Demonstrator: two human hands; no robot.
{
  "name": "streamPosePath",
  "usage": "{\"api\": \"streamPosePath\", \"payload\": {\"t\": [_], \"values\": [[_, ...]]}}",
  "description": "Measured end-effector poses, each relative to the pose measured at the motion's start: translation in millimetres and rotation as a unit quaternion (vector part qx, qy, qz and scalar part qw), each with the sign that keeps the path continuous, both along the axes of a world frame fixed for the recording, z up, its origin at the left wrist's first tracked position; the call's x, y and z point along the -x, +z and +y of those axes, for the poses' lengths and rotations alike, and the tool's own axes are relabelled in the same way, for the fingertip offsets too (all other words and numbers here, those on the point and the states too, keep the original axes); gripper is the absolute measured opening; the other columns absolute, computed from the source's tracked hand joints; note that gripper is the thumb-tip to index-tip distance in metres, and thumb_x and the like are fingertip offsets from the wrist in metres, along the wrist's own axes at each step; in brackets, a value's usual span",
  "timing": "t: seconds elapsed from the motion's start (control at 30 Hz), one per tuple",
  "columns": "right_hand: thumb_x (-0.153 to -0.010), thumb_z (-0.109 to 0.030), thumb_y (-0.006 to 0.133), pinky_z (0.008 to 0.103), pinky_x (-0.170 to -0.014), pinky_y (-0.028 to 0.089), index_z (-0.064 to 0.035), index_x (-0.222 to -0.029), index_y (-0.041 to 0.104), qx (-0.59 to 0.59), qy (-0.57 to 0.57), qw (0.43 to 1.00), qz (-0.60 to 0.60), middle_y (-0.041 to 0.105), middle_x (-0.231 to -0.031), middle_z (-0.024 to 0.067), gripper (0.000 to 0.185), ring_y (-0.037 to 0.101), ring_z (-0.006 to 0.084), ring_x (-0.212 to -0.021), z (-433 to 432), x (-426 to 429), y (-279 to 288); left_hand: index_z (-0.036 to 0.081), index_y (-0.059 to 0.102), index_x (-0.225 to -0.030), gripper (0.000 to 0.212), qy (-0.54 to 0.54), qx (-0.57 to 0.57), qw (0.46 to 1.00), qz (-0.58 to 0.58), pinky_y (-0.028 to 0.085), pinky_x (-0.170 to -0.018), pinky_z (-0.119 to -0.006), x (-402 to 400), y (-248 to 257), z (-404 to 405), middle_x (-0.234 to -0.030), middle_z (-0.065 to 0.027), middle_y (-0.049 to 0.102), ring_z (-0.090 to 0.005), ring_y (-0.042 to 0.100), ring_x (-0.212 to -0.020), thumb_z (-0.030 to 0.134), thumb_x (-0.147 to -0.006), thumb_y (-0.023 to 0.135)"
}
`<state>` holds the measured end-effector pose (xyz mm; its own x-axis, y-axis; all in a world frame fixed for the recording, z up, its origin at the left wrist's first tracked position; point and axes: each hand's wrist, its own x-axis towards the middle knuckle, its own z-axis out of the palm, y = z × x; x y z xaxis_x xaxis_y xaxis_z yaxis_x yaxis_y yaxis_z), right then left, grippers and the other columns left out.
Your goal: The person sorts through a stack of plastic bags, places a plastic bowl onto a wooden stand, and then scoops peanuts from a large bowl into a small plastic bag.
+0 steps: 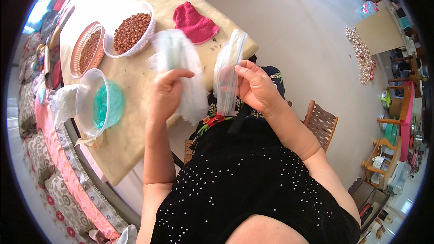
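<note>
My right hand (pixel 256 84) pinches the edge of a clear zip-lock plastic bag (pixel 228 89) between thumb and finger. The bag hangs upright above my lap, flat-looking. My left hand (pixel 169 89) is curled at the side of a blurred bundle of clear plastic bags (pixel 190 91), with the index finger lying across it. This bundle reaches over the table edge towards my legs. A crumpled red cloth (pixel 195 23) lies beyond the bags on the table. To the left stands a clear plastic tub (pixel 152 23) of shelled red-skinned peanuts (pixel 132 34).
On the marble-patterned table (pixel 132 108) are a pink openwork basket (pixel 99 56) of smaller reddish-brown pieces and a clear tub (pixel 107 108) with a green plastic bag (pixel 117 103). Right of me stands a woven-seat chair (pixel 322 125). Garlic bulbs (pixel 361 57) lie on the floor.
</note>
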<state>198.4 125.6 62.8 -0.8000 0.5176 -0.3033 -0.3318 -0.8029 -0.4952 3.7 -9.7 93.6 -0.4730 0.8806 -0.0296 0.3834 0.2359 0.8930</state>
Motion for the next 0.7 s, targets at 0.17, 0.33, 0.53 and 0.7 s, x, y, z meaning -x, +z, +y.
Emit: {"api": "streamPosePath", "payload": {"t": [0.17,0.33,0.53,0.7], "values": [[-0.094,-0.013,0.054,0.039,-0.081,0.052,-0.0048,-0.103,0.059,-0.013,0.026,0.999,-0.017,0.063,-0.1,0.0058,0.013,0.061,0.0165,-0.093,-14,6,3,0.005,0.066,-0.092,0.018,-0.022,-0.026,0.999,0.001,0.046,-0.073,-0.03,-34,-2,15,-0.088,-0.0107,0.062,-0.0188,0.058,-0.082,0.014,-0.077,0.063],[-0.094,-0.014,0.054,0.0377,-0.079,0.052,-0.0034,-0.103,0.061,-0.022,0.029,0.998,-0.041,0.063,-0.102,0.0068,0.015,0.061,0.0168,-0.092,-18,6,3,0.004,0.065,-0.09,0.033,-0.028,-0.012,0.999,-0.03,0.048,-0.076,-0.033,-42,-4,18,-0.089,-0.0122,0.063,-0.021,0.06,-0.085,0.027,-0.069,0.077],[-0.092,-0.014,0.058,0.0343,-0.075,0.053,-0.0036,-0.1,0.062,-0.035,0.014,0.998,-0.06,0.063,-0.098,0.005,0.014,0.061,0.0155,-0.088,-20,8,-1,0.003,0.064,-0.09,0.044,-0.017,0.008,0.998,-0.052,0.048,-0.075,-0.032,-45,-5,20,-0.088,-0.0118,0.062,-0.0205,0.06,-0.083,0.031,-0.062,0.082],[-0.09,-0.012,0.06,0.0303,-0.069,0.054,-0.0046,-0.094,0.062,-0.081,0.025,0.994,-0.069,0.063,-0.089,0.0025,0.008,0.061,0.0123,-0.081,-19,6,-7,0.003,0.063,-0.089,0.042,-0.005,0.021,0.999,-0.03,0.048,-0.075,-0.032,-50,-9,22,-0.087,-0.0121,0.062,-0.0208,0.059,-0.082,0.029,-0.062,0.081]]}}
